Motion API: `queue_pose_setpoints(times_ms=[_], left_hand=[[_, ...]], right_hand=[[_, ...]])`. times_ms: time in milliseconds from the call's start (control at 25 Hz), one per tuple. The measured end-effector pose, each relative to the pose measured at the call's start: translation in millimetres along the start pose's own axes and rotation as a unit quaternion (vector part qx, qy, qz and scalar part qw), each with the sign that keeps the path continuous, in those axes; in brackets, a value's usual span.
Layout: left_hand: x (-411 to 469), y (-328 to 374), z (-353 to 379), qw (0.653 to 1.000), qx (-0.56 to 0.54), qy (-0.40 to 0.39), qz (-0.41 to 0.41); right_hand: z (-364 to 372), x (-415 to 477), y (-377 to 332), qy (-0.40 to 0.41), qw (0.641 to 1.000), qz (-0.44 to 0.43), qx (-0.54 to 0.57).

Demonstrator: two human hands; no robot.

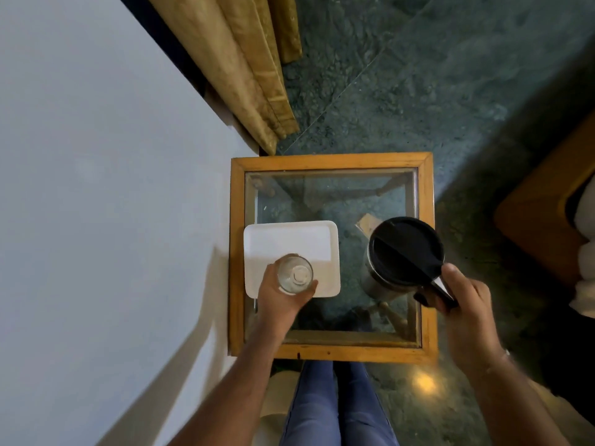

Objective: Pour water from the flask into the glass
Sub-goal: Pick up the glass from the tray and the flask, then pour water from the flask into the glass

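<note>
Head view: L hand (283, 300) fingers wrapped round glass (294, 274) over white tray (289, 239). R hand (463, 304) fingers closed on flask (402, 255) handle, flask upright on worktop (331, 160). Pre-pour; next, prob. lift and tip flask over glass.

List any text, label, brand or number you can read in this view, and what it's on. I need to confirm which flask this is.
None: no readable text shows anywhere.
Flask: plain black lid and steel body, no visible marking.
Glass: clear, unmarked, held by the left hand.
White tray: blank.
The right hand covers part of the flask's handle, so any marking there is hidden.
</note>
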State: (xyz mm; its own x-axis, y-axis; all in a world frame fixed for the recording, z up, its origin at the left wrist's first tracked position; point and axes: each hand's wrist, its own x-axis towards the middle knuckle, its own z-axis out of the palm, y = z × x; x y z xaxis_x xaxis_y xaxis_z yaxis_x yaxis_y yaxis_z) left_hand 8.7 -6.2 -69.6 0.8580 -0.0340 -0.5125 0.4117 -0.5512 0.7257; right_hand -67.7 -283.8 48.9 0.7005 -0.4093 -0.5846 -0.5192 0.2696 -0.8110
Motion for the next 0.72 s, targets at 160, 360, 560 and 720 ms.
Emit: queue_pose_setpoints(times_ms=[160,360,560,720], left_hand=[[-39.8,67.5,-39.2,0.998,-0.010,-0.015,0.058],[-114.3,178.3,-99.5,0.985,0.026,-0.001,0.173],[-176.0,255.5,-141.9,0.970,0.025,0.008,0.242],[-207.7,298.2,-160.5,0.951,0.029,0.049,0.304]], right_hand=[[-13.6,-54.3,-84.8,-0.019,0.999,-0.045,-0.008],[-17.6,-138.6,-232.9,-0.089,0.989,-0.069,-0.100],[-24.9,-205.7,-341.0,-0.132,0.974,-0.062,-0.175],[-22.3,-243.2,-394.4,-0.147,0.955,-0.104,-0.235]])
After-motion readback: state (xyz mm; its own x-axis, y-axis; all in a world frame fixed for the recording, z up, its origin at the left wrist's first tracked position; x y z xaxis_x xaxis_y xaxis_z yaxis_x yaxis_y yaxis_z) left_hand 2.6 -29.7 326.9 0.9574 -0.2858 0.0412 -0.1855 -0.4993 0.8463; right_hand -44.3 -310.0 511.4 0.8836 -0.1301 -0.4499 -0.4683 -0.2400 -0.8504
